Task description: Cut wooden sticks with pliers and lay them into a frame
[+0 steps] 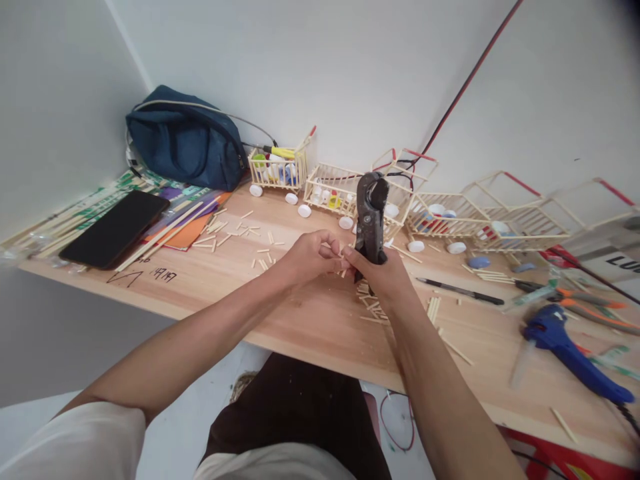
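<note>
My right hand (383, 267) is wrapped round a dark metal hand cutter (370, 220), its curved jaw pointing up. Beside it, the fingers of my left hand (320, 253) are pinched together and meet my right thumb. A tiny pale tip shows under those fingertips, too small to name surely. Cut wooden stick pieces (375, 308) lie in a heap below the cutter. More short stick pieces (249, 231) are scattered to the left of my hands.
Along the wall stand small stick-built carts with white wheels, among them a filled cart (277, 175). At left are a blue bag (187, 137) and a black phone (115, 229). To the right lie a pen (460, 291), orange-handled pliers (575, 299) and a blue glue gun (575, 353).
</note>
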Available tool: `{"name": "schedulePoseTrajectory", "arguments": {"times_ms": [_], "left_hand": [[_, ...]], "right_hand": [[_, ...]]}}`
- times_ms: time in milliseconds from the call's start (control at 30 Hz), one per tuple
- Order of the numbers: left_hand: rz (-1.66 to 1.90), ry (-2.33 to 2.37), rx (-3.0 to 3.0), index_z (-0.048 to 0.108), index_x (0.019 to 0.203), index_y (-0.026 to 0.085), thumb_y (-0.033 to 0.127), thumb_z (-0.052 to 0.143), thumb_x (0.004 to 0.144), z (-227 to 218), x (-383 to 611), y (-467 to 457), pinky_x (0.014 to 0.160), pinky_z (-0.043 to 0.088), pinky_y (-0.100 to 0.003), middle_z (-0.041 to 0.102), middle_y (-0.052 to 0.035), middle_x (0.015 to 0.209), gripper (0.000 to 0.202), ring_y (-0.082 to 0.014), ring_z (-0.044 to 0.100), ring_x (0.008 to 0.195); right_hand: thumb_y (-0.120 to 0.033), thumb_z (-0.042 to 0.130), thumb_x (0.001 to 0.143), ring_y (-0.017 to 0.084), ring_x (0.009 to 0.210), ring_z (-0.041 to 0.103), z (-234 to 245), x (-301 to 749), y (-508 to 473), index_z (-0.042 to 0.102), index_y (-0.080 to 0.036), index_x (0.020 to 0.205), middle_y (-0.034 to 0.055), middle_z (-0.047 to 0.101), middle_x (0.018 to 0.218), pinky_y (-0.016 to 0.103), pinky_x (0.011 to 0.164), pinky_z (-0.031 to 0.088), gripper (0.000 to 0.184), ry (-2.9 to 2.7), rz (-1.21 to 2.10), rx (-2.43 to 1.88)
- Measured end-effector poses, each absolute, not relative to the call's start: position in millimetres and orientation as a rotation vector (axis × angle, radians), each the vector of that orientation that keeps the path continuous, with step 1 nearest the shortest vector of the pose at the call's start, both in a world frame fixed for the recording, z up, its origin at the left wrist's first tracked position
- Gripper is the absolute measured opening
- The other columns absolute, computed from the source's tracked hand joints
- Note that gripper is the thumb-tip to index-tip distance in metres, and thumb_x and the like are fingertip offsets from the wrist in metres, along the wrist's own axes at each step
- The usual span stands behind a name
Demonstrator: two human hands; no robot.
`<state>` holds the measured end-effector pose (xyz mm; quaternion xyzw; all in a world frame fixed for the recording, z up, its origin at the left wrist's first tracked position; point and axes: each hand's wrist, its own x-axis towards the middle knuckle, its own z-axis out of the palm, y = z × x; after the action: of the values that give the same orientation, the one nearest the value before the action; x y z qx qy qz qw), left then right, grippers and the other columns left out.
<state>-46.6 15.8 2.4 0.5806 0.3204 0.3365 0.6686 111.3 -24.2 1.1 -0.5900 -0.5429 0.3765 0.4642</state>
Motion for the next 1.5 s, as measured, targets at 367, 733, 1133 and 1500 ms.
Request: {"name": "schedulePoseTrajectory", "arguments": {"times_ms": [367,733,1133,1500], "left_hand": [[0.736,0.485,1.485,0.046,0.083,0.018,0.017,0.073,0.071,15,-48,7,0.076,0.046,-0.027,0.065,-0.0031,0.087,0.030,-0.0140,0.063,0.083],[0.915,0.707,1.756,0.046,0.075,0.018,0.022,0.071,0.074,18,-45,-4,0.068,0.040,-0.022,0.051,0.0043,0.073,0.025,-0.0088,0.052,0.069],[0.699,0.620,1.247,0.053,0.082,0.016,0.041,0.080,0.066,11,-42,8,0.074,0.049,-0.029,0.072,-0.0061,0.080,0.039,-0.0153,0.067,0.075],[0.763,0.694,1.316,0.069,0.069,0.012,0.043,0.078,0.067,1,-45,8,0.060,0.044,-0.022,0.068,-0.0033,0.064,0.032,-0.0085,0.055,0.056]], "right_hand": [[-0.049,0.075,0.065,0.011,0.053,0.052,2,122,-25,0.057,-0.019,0.065,-0.0021,0.056,0.057,0.025,0.052,0.044,0.035,-1.034,1.108,-1.289],[-0.046,0.074,0.064,0.012,0.051,0.053,8,117,-28,0.055,-0.020,0.065,-0.0028,0.055,0.054,0.025,0.051,0.045,0.033,-1.007,1.163,-1.234],[-0.050,0.068,0.072,0.013,0.054,0.054,2,122,-26,0.054,-0.019,0.061,-0.0004,0.057,0.054,0.026,0.054,0.045,0.036,-1.192,0.979,-1.360],[-0.045,0.062,0.075,0.012,0.054,0.047,6,106,-26,0.050,-0.020,0.059,-0.0018,0.051,0.054,0.026,0.053,0.038,0.032,-1.368,0.671,-1.504]]}}
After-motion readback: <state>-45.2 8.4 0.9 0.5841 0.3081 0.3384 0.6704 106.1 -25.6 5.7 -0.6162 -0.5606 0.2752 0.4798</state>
